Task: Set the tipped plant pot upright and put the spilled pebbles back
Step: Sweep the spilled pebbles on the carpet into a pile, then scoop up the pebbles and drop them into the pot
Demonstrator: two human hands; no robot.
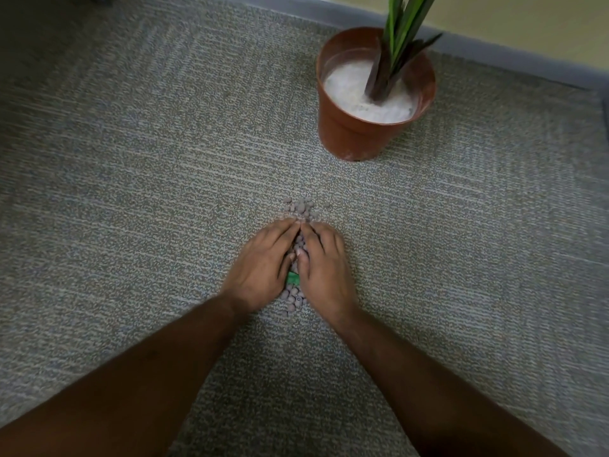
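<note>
Here, from your head camera, both of your hands are down on the grey carpet [131, 192], palms facing the floor and pressed in toward each other around a small heap of grey-brown pebbles [300, 207]. Your left hand [262, 265] and right hand [324, 268] meet at the fingertips on the far side, the fingers curved and cupped over the pebbles rather than spread flat or clenched into fists; whether any pebbles are actually lifted in them, you cannot tell. Some pebbles show in the gap between your hands, a cluster lies just beyond your fingertips, and more sit near your wrists. A small green piece [292, 278] shows between the hands, half hidden, so what it is stays unclear.

The terracotta plant pot [349, 133] stands upright on the carpet, well beyond the hands and to your right, close to the grey baseboard [494, 51]. Inside it is a white filling [349, 90], with the dark stem and green leaves of the plant [400, 24] rising from it.
</note>
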